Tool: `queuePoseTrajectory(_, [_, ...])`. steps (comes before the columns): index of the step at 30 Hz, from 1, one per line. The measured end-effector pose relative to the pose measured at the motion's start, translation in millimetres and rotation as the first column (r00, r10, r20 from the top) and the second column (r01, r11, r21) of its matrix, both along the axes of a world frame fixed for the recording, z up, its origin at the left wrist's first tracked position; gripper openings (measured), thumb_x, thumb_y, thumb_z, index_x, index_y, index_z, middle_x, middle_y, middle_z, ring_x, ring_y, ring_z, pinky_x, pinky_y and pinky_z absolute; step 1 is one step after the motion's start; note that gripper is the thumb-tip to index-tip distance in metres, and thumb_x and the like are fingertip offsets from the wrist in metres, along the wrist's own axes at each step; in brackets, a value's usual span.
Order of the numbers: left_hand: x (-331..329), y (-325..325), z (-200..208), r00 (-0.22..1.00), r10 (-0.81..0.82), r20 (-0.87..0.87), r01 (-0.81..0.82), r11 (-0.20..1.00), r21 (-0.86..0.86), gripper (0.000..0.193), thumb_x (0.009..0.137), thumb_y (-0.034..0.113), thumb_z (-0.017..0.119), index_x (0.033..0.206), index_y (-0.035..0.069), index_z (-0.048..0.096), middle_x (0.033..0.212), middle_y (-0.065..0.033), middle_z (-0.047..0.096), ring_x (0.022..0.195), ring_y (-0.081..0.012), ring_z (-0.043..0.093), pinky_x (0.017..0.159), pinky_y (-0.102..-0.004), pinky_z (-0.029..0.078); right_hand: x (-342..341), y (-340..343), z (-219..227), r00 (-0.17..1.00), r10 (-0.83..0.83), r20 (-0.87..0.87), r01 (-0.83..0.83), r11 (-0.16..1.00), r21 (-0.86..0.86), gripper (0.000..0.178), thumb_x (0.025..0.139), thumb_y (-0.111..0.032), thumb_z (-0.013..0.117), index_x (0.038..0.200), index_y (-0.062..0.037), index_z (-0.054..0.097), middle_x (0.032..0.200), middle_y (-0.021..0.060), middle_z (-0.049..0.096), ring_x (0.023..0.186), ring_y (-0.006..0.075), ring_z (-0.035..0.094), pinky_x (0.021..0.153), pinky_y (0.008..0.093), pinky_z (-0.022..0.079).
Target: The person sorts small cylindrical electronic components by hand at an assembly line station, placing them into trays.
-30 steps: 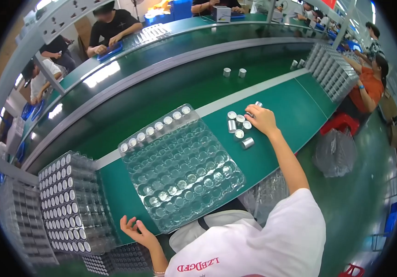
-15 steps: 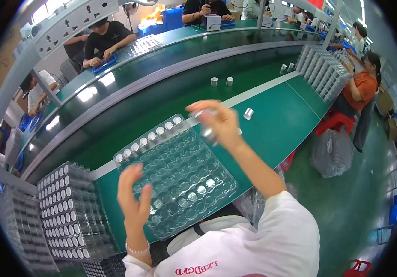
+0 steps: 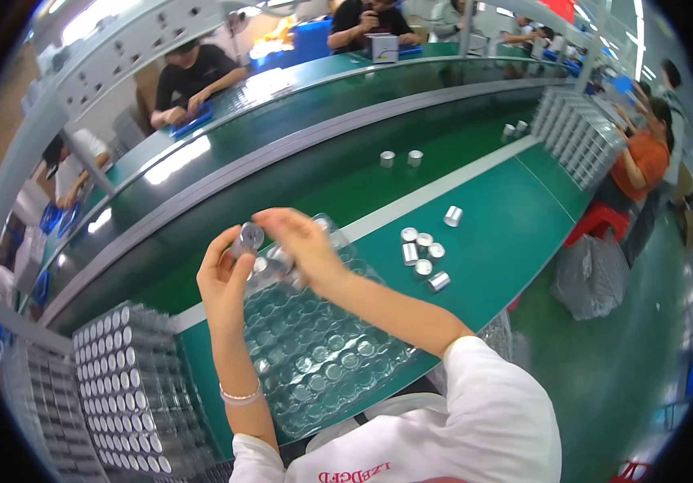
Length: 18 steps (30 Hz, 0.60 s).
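My left hand point(image 3: 224, 274) is raised above the far left part of a clear plastic tray point(image 3: 314, 386), gripping a short silver metal cylinder point(image 3: 250, 235) between thumb and fingers. Close beside it, my right hand point(image 3: 304, 246) is curled, somewhat blurred, around more silver cylinders point(image 3: 279, 262) under its fingers. The tray has rows of round pockets; most of those near me look unfilled. Both hands hide much of its far row. To the right of the tray, several loose silver cylinders point(image 3: 409, 255) stand or lie on the green tabletop point(image 3: 491, 205).
Stacked trays filled with cylinders point(image 3: 117, 394) rise at my left. Another tall stack point(image 3: 576, 137) stands at the far right, next to a person in orange point(image 3: 640, 165). Two cylinders point(image 3: 415, 158) sit on the green belt point(image 3: 322, 185) beyond a pale rail. People work across the line.
My right hand has moved left, from the tray's right side to beside my left hand. The left hand has risen and now grips a cylinder. Loose cylinders on the right are uncovered.
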<state>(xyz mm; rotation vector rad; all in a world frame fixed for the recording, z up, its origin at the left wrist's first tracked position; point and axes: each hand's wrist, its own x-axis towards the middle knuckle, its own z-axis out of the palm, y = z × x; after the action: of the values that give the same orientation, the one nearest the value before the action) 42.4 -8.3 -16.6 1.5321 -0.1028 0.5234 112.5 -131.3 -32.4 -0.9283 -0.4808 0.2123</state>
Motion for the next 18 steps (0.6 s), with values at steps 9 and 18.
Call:
queuePoseTrajectory(9, [-2.0, 12.2, 5.5, 0.997, 0.010, 0.079, 0.010, 0.969, -0.248, 0.045, 0.077, -0.003, 0.061, 0.119, -0.001, 0.046, 0.107, -0.0080, 0.052, 0.092, -0.0150, 0.055, 0.082, -0.0279, 0.047, 34.3, -43.1, -19.2, 0.484, 0.484, -0.729, -0.135, 0.865, 0.484, 0.024, 0.088, -0.028, 0.042, 0.098, -0.0067, 0.050, 0.085, 0.0137, 0.051, 0.064, 0.0189, 0.047, 0.048, 0.0260, 0.041])
queuePoseTrajectory(18, [-25.1, -8.4, 26.9, 0.975, 0.139, 0.173, -0.159, 0.982, 0.105, 0.043, 0.068, -0.012, 0.060, 0.109, -0.001, 0.052, 0.104, -0.0053, 0.044, 0.090, -0.0139, 0.053, 0.078, -0.0271, 0.048, -8.2, -42.0, 40.1, 0.918, 0.386, -0.093, -0.363, 0.911, 0.197, 0.031, 0.088, -0.017, 0.051, 0.113, -0.0004, 0.047, 0.095, 0.0141, 0.056, 0.065, 0.0131, 0.056, 0.047, 0.0247, 0.046])
